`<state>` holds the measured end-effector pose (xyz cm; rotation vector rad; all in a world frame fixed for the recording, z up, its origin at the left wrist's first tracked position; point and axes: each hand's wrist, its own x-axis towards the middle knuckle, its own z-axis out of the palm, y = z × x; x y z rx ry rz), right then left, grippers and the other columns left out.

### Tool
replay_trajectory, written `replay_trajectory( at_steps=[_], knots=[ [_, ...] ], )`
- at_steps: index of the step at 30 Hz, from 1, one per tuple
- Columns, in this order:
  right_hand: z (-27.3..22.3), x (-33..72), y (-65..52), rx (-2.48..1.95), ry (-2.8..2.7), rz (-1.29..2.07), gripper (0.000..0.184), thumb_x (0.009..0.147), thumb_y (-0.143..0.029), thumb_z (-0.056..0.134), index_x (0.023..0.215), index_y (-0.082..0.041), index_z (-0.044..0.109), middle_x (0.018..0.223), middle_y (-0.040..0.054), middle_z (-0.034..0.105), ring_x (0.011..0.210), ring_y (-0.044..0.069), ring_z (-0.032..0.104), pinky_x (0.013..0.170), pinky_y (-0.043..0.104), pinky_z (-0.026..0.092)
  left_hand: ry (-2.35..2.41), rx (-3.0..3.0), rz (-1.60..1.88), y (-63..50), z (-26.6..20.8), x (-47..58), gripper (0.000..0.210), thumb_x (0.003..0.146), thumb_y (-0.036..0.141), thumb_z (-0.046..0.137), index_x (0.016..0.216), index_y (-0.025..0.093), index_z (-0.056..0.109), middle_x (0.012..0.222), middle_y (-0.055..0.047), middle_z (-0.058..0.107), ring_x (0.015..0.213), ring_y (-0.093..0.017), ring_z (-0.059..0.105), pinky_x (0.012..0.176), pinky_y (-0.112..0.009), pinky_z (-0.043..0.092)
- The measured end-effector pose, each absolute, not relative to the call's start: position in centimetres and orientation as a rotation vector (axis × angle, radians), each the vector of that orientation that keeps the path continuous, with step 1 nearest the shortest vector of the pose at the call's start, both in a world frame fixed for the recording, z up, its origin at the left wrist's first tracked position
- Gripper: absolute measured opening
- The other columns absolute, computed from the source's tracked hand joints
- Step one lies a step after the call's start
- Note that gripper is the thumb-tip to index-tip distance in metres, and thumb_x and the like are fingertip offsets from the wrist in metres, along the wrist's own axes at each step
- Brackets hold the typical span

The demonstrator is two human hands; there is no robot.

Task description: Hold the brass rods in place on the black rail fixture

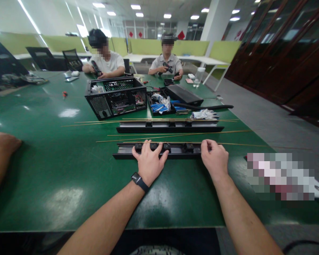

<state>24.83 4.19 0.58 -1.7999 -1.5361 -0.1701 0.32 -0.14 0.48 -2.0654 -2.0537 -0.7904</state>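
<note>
Near the middle of the table, a black rail holds several small black blocks in its channel. My left hand, with a dark watch on its wrist, rests spread over the rail's left half. Its fingertips touch blocks there and partly hide them. At the rail's right end, my right hand is closed in a pinch; a thin brass-coloured rod runs out from behind its fingers along the channel. Beyond lies a second black rail with similar blocks, and loose thin rods lie between the two.
An open black computer case stands behind the rails. Beside it are a tray with blue-white gloves, a flat black panel and another glove. Two people sit across the table; another person's hand rests at left.
</note>
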Motion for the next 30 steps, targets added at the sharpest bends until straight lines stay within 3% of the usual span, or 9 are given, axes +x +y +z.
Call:
replay_trajectory(
  at_steps=[6,14,19,30],
  knots=[
    [0.62,24.58,4.11,-1.718,-1.612,-0.107,0.032,0.097,-0.042,0.051,0.103,-0.022,0.077,0.086,0.0073,0.075,0.084,0.025,0.065,0.084,0.038,0.043,-2.056,-2.065,-0.796,-0.13,0.48,0.35,0.038,0.099,0.053,0.055,0.128,0.035,0.071,0.144,-0.017,0.058,0.142,-0.035,0.046,0.115,-0.071,0.018],
    [0.29,25.13,4.41,-1.826,-1.548,-0.188,0.034,0.097,-0.042,0.05,0.097,-0.021,0.078,0.084,0.0098,0.074,0.087,0.028,0.063,0.084,0.04,0.039,-2.048,-2.073,-0.805,-0.11,0.37,0.3,0.037,0.099,0.053,0.056,0.128,0.035,0.071,0.143,-0.017,0.059,0.142,-0.035,0.045,0.115,-0.071,0.017],
    [0.45,24.66,4.17,-1.707,-1.612,-0.122,0.033,0.097,-0.042,0.052,0.105,-0.022,0.077,0.087,0.0073,0.076,0.084,0.025,0.064,0.084,0.038,0.043,-2.047,-2.069,-0.803,-0.13,0.44,0.34,0.037,0.099,0.053,0.056,0.128,0.035,0.071,0.144,-0.017,0.058,0.142,-0.035,0.046,0.115,-0.07,0.017],
    [0.7,25.1,4.25,-1.845,-1.515,-0.195,0.034,0.097,-0.04,0.052,0.097,-0.02,0.079,0.086,0.0109,0.075,0.087,0.029,0.064,0.083,0.04,0.042,-2.055,-2.071,-0.814,-0.15,0.52,0.31,0.037,0.098,0.052,0.057,0.128,0.035,0.071,0.144,-0.017,0.059,0.142,-0.035,0.046,0.115,-0.071,0.016]
  ],
)
